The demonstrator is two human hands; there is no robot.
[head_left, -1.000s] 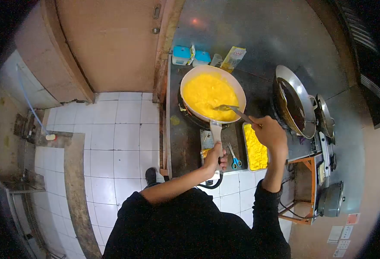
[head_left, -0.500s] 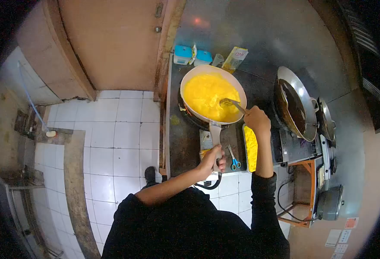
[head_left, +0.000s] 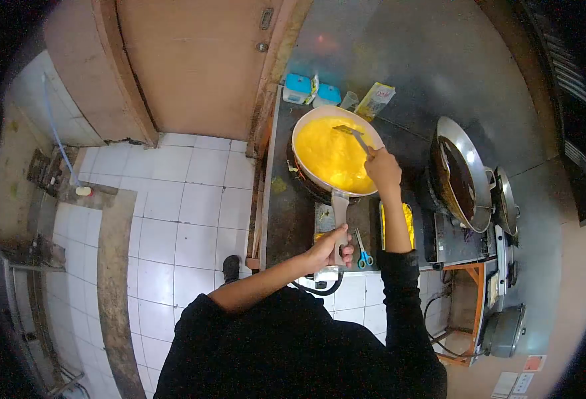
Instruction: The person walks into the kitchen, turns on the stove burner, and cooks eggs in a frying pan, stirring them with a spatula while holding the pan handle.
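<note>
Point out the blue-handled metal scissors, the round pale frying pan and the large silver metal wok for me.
Blue-handled metal scissors [head_left: 362, 252]: head view, where blades meet handles.
Round pale frying pan [head_left: 340, 207]: head view, on its handle.
Large silver metal wok [head_left: 463, 137]: head view, bare upper inner wall.

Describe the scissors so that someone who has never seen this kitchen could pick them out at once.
Find the big pale pan of yellow mixture on the dark counter, then follow its handle down to the person's left hand. The scissors lie just right of that hand, before the tray of yellow food; their bright blue finger loops set them apart.
</note>
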